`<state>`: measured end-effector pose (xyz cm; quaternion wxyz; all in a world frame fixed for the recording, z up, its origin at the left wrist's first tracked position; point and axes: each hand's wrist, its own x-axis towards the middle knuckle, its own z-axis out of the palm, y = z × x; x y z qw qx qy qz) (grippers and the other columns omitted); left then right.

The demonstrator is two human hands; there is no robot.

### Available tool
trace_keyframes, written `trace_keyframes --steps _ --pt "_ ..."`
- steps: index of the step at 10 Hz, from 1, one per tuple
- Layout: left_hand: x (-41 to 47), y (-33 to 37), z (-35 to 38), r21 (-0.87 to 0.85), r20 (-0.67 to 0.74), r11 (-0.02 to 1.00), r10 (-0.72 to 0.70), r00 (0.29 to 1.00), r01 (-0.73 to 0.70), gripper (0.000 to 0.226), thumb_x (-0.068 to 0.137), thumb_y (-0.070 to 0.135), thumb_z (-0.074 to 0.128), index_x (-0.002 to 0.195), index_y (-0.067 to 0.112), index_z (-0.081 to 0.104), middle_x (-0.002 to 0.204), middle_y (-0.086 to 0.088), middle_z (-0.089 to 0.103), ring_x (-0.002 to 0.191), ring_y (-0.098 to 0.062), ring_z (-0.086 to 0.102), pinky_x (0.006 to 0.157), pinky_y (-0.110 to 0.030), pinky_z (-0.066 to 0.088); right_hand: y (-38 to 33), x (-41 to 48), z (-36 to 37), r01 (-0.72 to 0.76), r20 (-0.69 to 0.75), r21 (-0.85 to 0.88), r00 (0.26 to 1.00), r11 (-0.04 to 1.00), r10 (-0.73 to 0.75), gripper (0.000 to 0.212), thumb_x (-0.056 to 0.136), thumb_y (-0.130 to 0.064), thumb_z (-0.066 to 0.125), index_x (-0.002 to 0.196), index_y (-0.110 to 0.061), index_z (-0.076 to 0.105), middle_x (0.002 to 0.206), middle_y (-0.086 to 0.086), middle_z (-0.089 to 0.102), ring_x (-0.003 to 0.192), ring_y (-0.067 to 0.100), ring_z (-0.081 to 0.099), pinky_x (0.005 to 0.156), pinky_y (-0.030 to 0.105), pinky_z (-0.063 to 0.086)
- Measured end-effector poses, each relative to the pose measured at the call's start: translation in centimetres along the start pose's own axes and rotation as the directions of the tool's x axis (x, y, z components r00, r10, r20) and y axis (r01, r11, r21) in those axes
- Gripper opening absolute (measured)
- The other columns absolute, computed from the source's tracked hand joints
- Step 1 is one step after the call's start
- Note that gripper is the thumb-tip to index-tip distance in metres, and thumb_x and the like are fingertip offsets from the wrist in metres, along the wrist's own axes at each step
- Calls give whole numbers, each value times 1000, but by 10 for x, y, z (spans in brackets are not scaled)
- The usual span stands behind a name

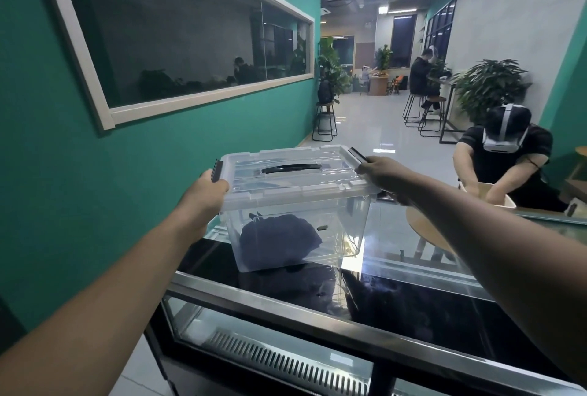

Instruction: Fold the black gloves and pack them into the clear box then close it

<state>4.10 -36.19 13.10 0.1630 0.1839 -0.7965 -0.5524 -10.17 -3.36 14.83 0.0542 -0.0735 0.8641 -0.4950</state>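
The clear box [343, 230] stands on the glass top of a display counter [317, 300], tilted slightly. Its clear lid [298, 178] with a black handle lies on top. The black gloves [279, 241] rest bundled on the box floor, seen through the wall. My left hand [203, 195] grips the box's left end at the dark latch [216, 170], which sticks up. My right hand [381, 174] holds the right end by the other dark latch [357, 154], which is also raised.
A teal wall with a framed window runs along the left. At the right a person in a headset leans over a beige tub [489, 194] at a round wooden table [425, 227]. Stools, plants and seated people stand farther back in the hall.
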Motion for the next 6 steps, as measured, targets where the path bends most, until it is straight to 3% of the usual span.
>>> trace_keyframes --steps 2,3,4,5,6 --pt "0 4 5 124 -63 992 18 998 -10 37 98 27 48 135 29 54 124 -7 69 111 -34 68 100 -53 57 2 3 -2 18 -16 -30 1000 999 -19 34 102 -23 56 134 -13 61 120 18 63 92 30 62 70 36 58" --pt "8 12 6 395 -92 918 64 994 -23 50 103 27 51 152 20 52 143 -11 60 131 -38 60 110 -48 48 2 5 -7 64 -17 -124 998 990 -67 35 102 -25 55 133 -10 60 119 16 64 105 35 66 82 45 63" --pt "23 24 10 570 -75 817 165 984 -93 48 109 31 56 154 15 57 174 -9 35 160 -28 33 128 -42 27 2 15 -15 182 43 -268 983 946 -177 34 106 -30 56 132 -9 57 116 13 60 89 25 59 59 32 45" --pt "37 46 24 625 -39 769 199 979 -132 44 109 44 55 144 19 65 165 -8 49 151 -27 45 125 -45 36 -4 23 -31 337 133 -396 942 854 -309 34 105 -41 58 123 -13 57 121 15 59 86 24 56 59 31 38" --pt "43 75 43 629 -14 765 189 982 -138 45 109 52 53 140 23 66 153 -2 59 138 -25 56 115 -46 45 -10 29 -54 405 254 -457 913 792 -321 49 107 -49 53 140 -13 54 136 17 57 112 33 58 85 38 47"
